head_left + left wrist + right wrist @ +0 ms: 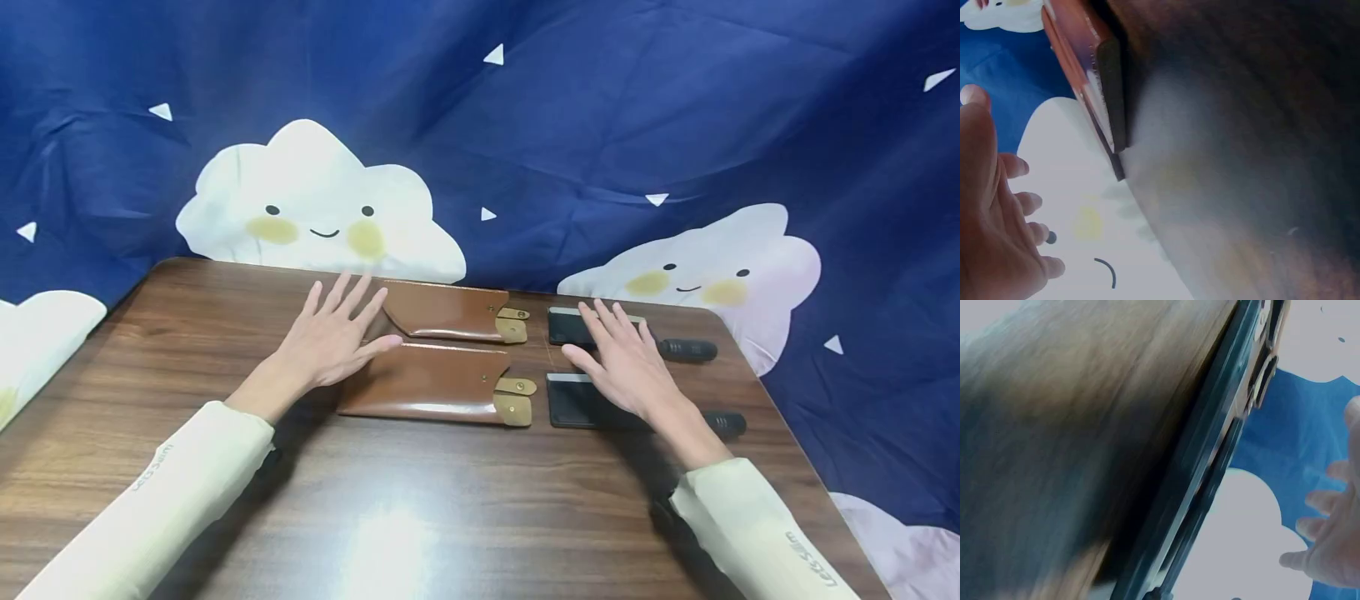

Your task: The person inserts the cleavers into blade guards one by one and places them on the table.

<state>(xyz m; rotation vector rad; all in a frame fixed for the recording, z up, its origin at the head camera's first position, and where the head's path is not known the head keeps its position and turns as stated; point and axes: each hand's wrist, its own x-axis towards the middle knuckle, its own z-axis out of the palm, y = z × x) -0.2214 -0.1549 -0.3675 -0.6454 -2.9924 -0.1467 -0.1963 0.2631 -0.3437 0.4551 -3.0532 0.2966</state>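
Note:
Two brown leather knife sheaths lie on the table, the far sheath behind the near sheath; each has tan snap straps at its right end. My left hand is spread, palm down, beside their left ends, its thumb overlapping the near sheath in the head view. To the right lie a far cleaver and a near cleaver, both with black blades, a silvery strip along the back edge and black handles. My right hand spreads its fingers over them, hiding parts of both. Neither hand holds anything.
The brown wood-grain table reaches to a blue curtain printed with white smiling clouds. The table's right edge runs just past the cleaver handles. Pale sleeves cover both forearms.

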